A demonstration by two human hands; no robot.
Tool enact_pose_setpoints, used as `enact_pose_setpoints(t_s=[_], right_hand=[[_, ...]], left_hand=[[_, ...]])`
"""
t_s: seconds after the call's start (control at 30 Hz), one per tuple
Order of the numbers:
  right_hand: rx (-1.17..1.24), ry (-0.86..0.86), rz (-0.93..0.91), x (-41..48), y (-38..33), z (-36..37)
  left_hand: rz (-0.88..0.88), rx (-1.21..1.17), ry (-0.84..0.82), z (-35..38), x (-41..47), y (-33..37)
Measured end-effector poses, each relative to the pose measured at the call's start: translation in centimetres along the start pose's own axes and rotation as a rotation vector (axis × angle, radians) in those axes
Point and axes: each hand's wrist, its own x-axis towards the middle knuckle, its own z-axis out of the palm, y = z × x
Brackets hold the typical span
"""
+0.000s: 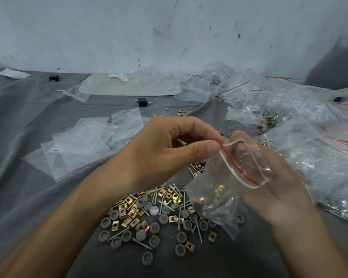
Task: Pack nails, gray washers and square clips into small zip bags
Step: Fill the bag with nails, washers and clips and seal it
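Your left hand (165, 151) pinches the upper end of the red-lined zip strip between thumb and index; its other fingers are loosely curled. Your right hand (279, 197) is blurred. Its fingers curl behind the small clear zip bag (215, 199) and hold the lower end of the strip, showing through the film. The bag hangs between both hands, over the right side of the loose pile. Can't tell if the strip is sealed. The film is crinkled, with brass bits and metal parts sunk to the bottom. The bag and right hand block the pile's right edge, and your left forearm crosses its left edge. The pile sits on wrinkled gray cloth (38, 197): round matte gray washers (115, 215), dished; shiny brass-coloured square clips (129, 200), each with a centre hole; thin steel nails (142, 243) with flat heads. To the left is a flat stack of empty clear bags (82, 145), apart from the pile. To the right is a glinting heap of filled clear bags (319, 157), near your right hand. Further back are a small black block (142, 102), a pale flat sheet (129, 86) under film, and a scuffed white wall (169, 27).
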Motion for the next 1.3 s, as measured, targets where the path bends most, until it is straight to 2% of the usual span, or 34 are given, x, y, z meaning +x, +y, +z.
enact_pose_setpoints(t_s=[0.07, 0.2, 0.37, 0.43, 0.5, 0.57, 0.63, 1.0, 1.3], right_hand=[[0.028, 0.016, 0.027, 0.2, 0.1, 0.2], [0.019, 0.196, 0.003, 0.5, -0.5, -0.1], [-0.219, 0.263, -0.227, 0.5, -1.1, -0.9], [-0.393, 0.241, -0.368, 0.1, -1.2, -0.8], [-0.711, 0.211, -0.489, -0.4, -1.3, -0.4], [-1.062, 0.173, -0.535, -0.9, -1.5, 0.1], [-1.268, 0.17, -0.589, -1.1, -1.7, 0.6], [-1.37, 0.2, -0.638, -2.1, -2.0, 2.6], [-1.239, 0.178, -0.615, -2.2, -2.4, 2.2]], left_hand=[[-0.007, -0.009, 0.038, 0.0, 0.0, 0.0], [-0.016, 0.027, 0.115, -0.5, -0.1, 0.2], [0.032, 0.281, 0.22, -0.1, -0.3, 0.4], [0.051, 0.374, 0.234, 0.1, -0.3, 0.5], [0.068, 0.457, 0.214, 0.4, -0.4, 0.6], [0.083, 0.517, 0.197, 0.6, -0.4, 0.8], [0.099, 0.545, 0.189, 0.8, -0.5, 1.0], [0.121, 0.406, 0.159, 1.0, -0.4, 1.3], [0.139, 0.311, 0.237, 0.7, -0.4, 0.7]])
